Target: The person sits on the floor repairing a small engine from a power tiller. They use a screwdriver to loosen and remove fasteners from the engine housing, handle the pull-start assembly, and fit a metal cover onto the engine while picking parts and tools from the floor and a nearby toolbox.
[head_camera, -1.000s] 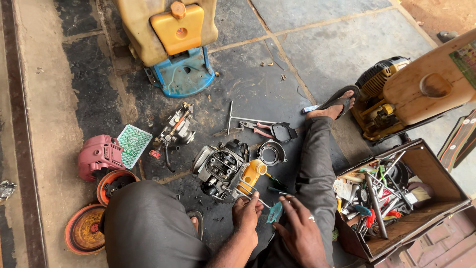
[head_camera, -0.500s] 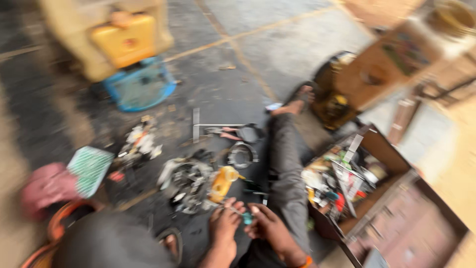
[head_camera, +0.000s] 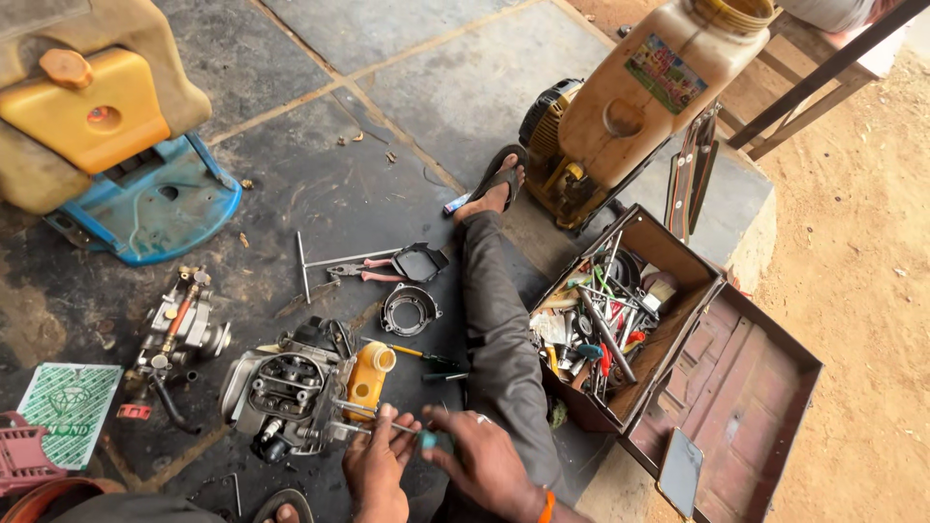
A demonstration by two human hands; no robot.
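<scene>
At the far left of the floor (head_camera: 368,58) you have a green patterned card (head_camera: 68,412) and a red plastic part (head_camera: 19,455), with a yellow and blue tank (head_camera: 97,126) standing above them. Next comes a small carburettor (head_camera: 179,329), then the engine block (head_camera: 286,392) with its yellow cap (head_camera: 368,378), lying just in front of you. Your left hand (head_camera: 378,465) touches the engine's edge, its grip closed narrow on a thin metal rod (head_camera: 363,426). Just beside it, your right hand (head_camera: 480,460) has its grip wrapped around a green-handled screwdriver (head_camera: 431,438). Past your outstretched leg (head_camera: 499,329) sits an open wooden toolbox (head_camera: 678,320) full of tools, with a phone (head_camera: 680,472) resting on its lid.
</scene>
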